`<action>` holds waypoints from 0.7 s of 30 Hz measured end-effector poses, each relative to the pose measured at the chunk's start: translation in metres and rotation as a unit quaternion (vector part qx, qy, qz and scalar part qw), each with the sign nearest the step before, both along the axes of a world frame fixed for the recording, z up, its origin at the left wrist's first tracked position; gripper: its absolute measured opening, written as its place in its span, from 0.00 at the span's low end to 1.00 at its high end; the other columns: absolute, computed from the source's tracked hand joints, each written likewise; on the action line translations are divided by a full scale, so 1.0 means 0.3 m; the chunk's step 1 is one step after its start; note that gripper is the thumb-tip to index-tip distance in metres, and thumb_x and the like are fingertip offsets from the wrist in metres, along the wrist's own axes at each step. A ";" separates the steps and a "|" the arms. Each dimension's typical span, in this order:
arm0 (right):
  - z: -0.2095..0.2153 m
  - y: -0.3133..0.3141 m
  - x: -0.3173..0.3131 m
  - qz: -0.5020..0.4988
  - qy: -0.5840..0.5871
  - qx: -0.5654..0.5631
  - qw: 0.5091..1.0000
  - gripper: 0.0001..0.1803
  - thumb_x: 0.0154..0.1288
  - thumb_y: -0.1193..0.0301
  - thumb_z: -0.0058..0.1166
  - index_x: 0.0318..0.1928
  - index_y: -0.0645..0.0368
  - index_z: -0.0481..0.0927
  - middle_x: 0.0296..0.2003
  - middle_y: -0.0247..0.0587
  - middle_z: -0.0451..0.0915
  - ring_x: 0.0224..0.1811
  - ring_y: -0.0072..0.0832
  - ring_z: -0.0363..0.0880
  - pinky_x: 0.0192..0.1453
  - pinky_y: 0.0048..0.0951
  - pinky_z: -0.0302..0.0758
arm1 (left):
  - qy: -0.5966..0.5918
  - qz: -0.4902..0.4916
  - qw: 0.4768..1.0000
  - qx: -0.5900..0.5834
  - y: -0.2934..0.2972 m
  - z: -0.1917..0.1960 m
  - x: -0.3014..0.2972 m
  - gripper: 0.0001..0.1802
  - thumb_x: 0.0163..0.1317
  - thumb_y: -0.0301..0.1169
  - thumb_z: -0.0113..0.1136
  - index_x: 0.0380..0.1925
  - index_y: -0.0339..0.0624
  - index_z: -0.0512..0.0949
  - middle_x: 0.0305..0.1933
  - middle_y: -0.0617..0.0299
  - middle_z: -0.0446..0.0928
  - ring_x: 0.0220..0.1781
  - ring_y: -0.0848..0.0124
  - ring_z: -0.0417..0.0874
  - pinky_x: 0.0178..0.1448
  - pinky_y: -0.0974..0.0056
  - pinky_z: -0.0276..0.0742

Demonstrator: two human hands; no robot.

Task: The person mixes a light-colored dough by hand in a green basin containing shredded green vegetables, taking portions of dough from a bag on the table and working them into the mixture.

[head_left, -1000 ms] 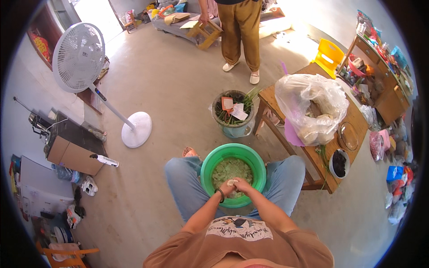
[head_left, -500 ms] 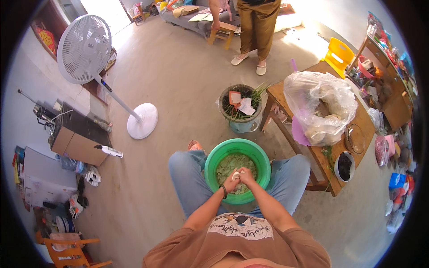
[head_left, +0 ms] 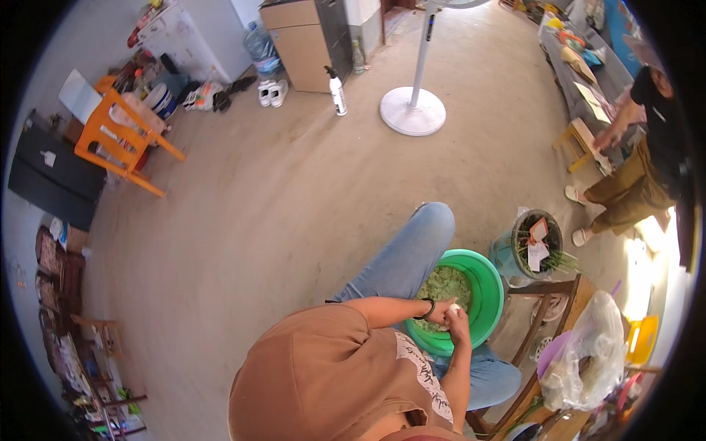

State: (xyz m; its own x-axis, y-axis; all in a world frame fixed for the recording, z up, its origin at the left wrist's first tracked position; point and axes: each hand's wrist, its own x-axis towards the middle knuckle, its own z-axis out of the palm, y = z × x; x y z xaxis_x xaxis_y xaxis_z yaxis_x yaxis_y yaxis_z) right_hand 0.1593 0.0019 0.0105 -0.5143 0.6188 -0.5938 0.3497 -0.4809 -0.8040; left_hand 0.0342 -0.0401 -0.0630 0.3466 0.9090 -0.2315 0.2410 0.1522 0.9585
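Green tub (head_left: 487,295) set between person's knees (head_left: 434,224), likely for steadiness; pale green pieces (head_left: 443,281) lie inside. Left hand (head_left: 439,314) and right hand (head_left: 459,322) meet over tub, fingers closed around small white piece (head_left: 455,308), apparently so bits stay inside; exact finger placement too small to tell. Blue bucket (head_left: 506,259) stands just beside tub; wooden table (head_left: 584,291) farther right bears plastic bag (head_left: 588,353), seemingly kept within reach

Counts: one tub, two hands, one white piece, one bucket, one table, one bag; green pieces too many to count

The wide head camera looks down from above, near the tub (head_left: 486,295), facing the floor (head_left: 294,198) left of it.
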 end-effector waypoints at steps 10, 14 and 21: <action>-0.045 0.027 -0.025 -0.136 -0.036 0.053 0.989 0.11 0.56 0.73 0.50 0.40 0.61 0.74 0.30 0.34 0.75 0.30 0.21 0.73 0.30 0.24 0.70 | -0.022 0.049 0.998 -0.013 0.024 0.211 -0.013 0.33 0.52 0.25 0.49 0.61 0.36 0.55 0.55 0.45 0.68 0.52 0.58 0.74 0.52 0.60 0.71; -0.131 0.055 0.015 -0.041 -0.136 0.370 0.918 0.11 0.49 0.68 0.56 0.33 0.61 0.78 0.32 0.45 0.79 0.33 0.36 0.78 0.38 0.34 0.74 | -0.130 0.035 0.971 0.197 0.067 0.160 -0.017 0.16 0.53 0.23 0.47 0.43 0.38 0.70 0.60 0.48 0.63 0.64 0.57 0.62 0.66 0.58 0.56; -0.047 -0.011 -0.152 -0.171 -0.231 0.274 0.918 0.14 0.48 0.63 0.56 0.36 0.53 0.81 0.33 0.47 0.80 0.36 0.41 0.79 0.39 0.37 0.74 | -0.033 0.162 0.986 0.002 0.026 0.066 -0.136 0.16 0.54 0.27 0.53 0.44 0.38 0.75 0.37 0.57 0.78 0.36 0.72 0.77 0.40 0.66 0.74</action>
State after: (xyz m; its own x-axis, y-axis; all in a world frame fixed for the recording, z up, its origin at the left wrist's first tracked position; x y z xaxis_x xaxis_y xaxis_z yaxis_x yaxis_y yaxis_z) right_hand 0.1137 -0.0014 -0.0036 -0.0060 0.9677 -0.2521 0.6188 -0.1944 -0.7611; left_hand -0.0065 -0.0324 -0.0432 0.0526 0.9755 -0.2136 0.1183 0.2063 0.9713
